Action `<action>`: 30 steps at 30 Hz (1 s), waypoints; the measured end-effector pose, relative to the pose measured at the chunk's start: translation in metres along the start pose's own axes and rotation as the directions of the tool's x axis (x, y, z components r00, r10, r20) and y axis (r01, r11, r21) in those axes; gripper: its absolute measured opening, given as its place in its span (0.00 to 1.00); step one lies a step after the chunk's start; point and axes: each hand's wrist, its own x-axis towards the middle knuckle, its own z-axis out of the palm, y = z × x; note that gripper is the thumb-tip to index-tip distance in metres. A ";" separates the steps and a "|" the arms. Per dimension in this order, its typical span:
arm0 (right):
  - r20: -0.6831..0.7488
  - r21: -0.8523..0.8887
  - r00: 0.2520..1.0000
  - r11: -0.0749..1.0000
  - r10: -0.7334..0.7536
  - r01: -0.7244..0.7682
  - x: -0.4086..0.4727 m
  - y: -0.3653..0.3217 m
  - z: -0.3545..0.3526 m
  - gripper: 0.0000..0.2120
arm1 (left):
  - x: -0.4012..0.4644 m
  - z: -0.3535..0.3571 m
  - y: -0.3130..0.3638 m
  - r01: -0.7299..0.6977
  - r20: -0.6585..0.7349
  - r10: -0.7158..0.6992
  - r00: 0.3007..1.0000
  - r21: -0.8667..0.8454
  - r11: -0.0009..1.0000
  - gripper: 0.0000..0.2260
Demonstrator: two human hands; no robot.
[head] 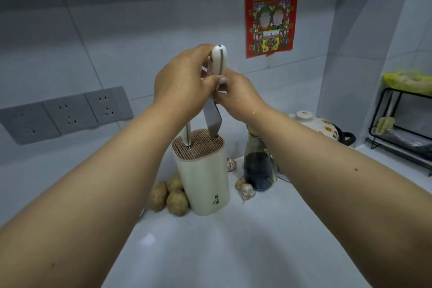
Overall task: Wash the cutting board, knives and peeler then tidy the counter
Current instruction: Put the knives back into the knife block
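At frame centre a knife [212,121] is gripped upright by the left hand [180,82] and right hand [238,93], its tip entering the knife block [203,170] directly below.

- One head-worn camera, looking forward and down along both forearms, close above the counter [233,252].
- It faces the tiled wall [140,30] just beyond the raised hands.
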 end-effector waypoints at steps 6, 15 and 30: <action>0.020 -0.003 1.000 1.000 0.003 -0.003 0.005 0.013 0.009 0.15 | 0.001 0.012 -0.014 0.015 0.012 -0.015 1.000 -0.004 1.000 0.19; 0.092 -0.006 0.993 0.998 0.070 -0.070 0.005 0.038 0.026 0.09 | -0.014 0.037 -0.033 0.089 -0.035 -0.088 0.995 0.012 0.996 0.23; 0.249 -0.086 0.963 0.993 0.100 -0.081 0.011 0.053 0.021 0.18 | -0.097 0.133 -0.121 0.657 0.283 -0.615 0.736 -0.078 0.750 0.45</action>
